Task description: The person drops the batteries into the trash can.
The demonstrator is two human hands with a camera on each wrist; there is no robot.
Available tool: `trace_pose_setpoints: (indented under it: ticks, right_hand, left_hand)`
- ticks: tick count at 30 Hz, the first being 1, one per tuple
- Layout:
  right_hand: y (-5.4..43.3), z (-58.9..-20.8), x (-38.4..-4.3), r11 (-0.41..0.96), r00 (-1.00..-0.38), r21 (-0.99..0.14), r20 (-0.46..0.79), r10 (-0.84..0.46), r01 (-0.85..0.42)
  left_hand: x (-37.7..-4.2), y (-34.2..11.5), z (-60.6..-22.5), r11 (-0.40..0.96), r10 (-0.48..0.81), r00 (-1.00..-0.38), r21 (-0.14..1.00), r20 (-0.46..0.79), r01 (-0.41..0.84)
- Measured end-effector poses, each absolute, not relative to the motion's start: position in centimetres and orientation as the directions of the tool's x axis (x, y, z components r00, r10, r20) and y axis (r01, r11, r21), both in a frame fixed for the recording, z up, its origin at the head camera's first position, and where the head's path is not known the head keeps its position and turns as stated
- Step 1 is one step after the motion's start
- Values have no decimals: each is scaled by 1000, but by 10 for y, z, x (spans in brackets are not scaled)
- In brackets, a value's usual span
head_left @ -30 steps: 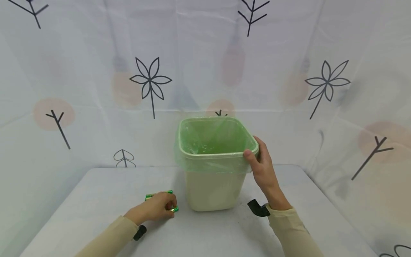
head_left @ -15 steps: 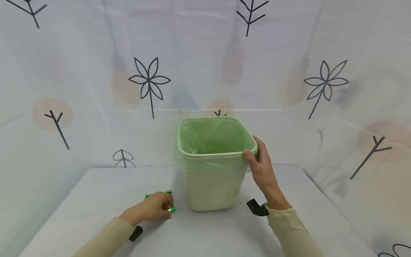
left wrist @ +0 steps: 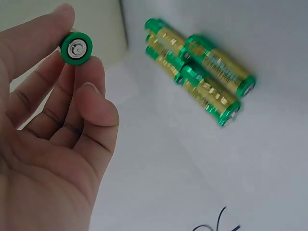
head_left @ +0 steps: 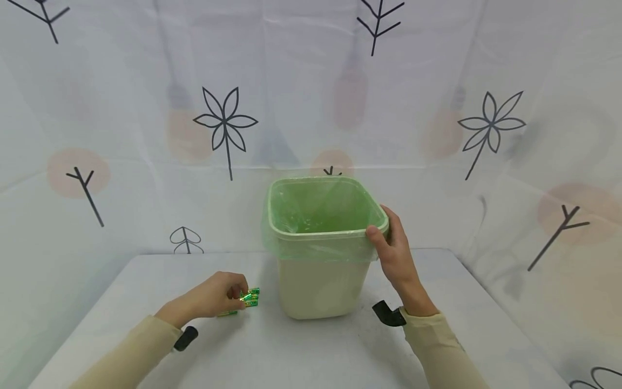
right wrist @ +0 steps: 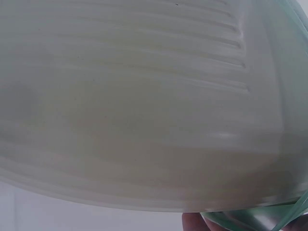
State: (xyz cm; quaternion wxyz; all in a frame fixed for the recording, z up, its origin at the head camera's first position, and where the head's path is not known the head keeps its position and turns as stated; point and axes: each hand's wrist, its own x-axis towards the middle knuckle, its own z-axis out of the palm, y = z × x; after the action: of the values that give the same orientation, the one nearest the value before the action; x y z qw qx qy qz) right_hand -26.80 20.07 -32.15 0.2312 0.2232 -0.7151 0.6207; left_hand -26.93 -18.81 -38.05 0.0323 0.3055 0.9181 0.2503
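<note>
My left hand (head_left: pixel 211 296) is over the left part of the table, left of the bin. In the left wrist view its thumb and fingertips pinch a green-and-gold battery (left wrist: pixel 77 48), whose metal end faces the camera. Several matching batteries (left wrist: pixel 222 72) lie in a cluster on the table beside that hand; in the head view it partly hides them. A pale green waste bin (head_left: pixel 323 289) stands upright, lined with a translucent green bag (head_left: pixel 325 249) folded over its rim. My right hand (head_left: pixel 399 259) grips the bin's right front corner, thumb on the rim. The right wrist view mostly shows the bin's wall (right wrist: pixel 130 110).
A white table (head_left: pixel 301 356) bears everything. Behind it and at both sides hangs a pale curtain (head_left: pixel 291 81) with printed flowers and twigs, close behind the bin. Black wrist mounts (head_left: pixel 389 313) jut from both sleeves.
My left hand has shifted left and slightly farther back, so batteries now show at the right of its fingertips. My right hand keeps its hold on the bin, which stays put.
</note>
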Motion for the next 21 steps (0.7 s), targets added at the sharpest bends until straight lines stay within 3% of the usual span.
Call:
trace_pose_setpoints:
  ticks: [11, 21]
  right_hand:
    - [200, -322, -268, 111, -793, -786, 608, -34, -608]
    - [200, -322, -270, 110, -786, -780, 617, -30, -617]
  left_hand:
    - [-269, -198, -322, 723, 524, -844, 464, 114, 511]
    - [-272, -194, -255, 734, 500, -835, 400, 230, 550]
